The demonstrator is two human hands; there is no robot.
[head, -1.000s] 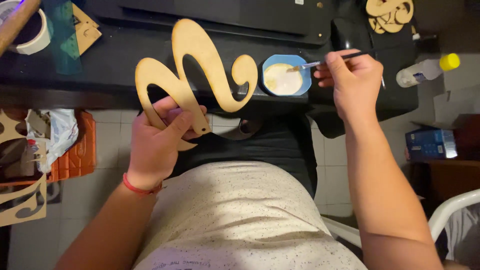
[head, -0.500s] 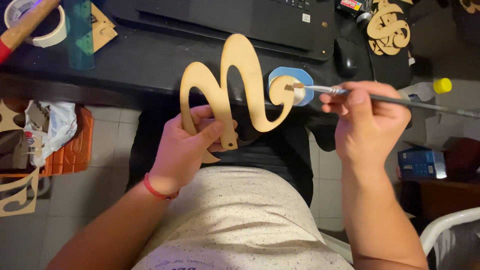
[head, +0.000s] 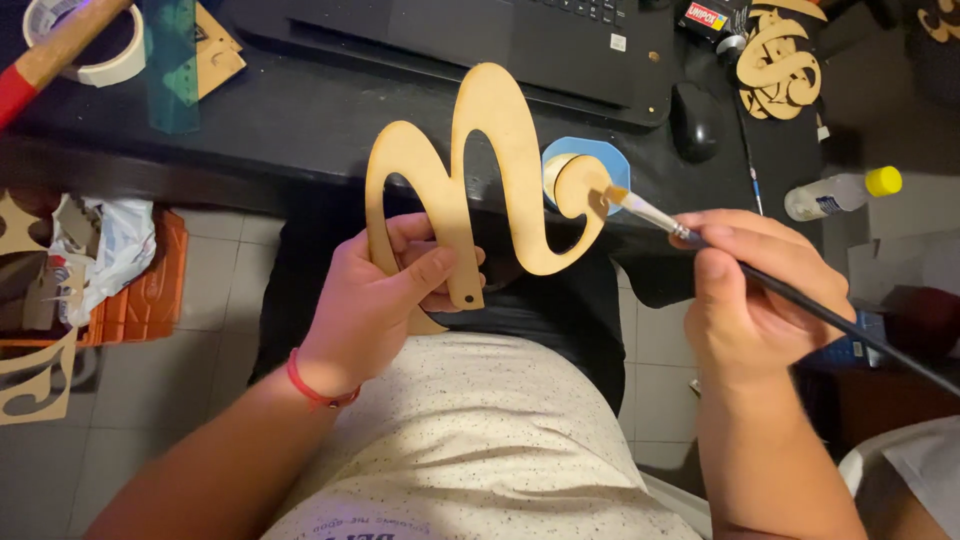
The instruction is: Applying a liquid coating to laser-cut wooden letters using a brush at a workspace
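My left hand [head: 385, 295] grips the lower stem of a curly pale wooden cut-out [head: 490, 160], holding it upright over my lap in front of the black desk [head: 300, 110]. My right hand [head: 755, 290] holds a thin paintbrush [head: 700, 245] with a dark handle. Its light bristle tip touches the curled right end of the cut-out. Just behind that curl sits a small blue dish [head: 590, 160] with pale cream paint, partly hidden by the wood.
On the desk lie a laptop [head: 520, 40], a black mouse [head: 695, 120], more wooden ornaments [head: 775, 60], a tape roll [head: 95, 50] and a green ruler [head: 170, 65]. A yellow-capped bottle [head: 840, 192] lies at right. An orange crate [head: 130, 290] with crumpled paper stands on the tiled floor at left.
My right hand drew the brush out of the blue dish and brought it to the cut-out's right curl. My left hand shifted the cut-out right and nearer the dish.
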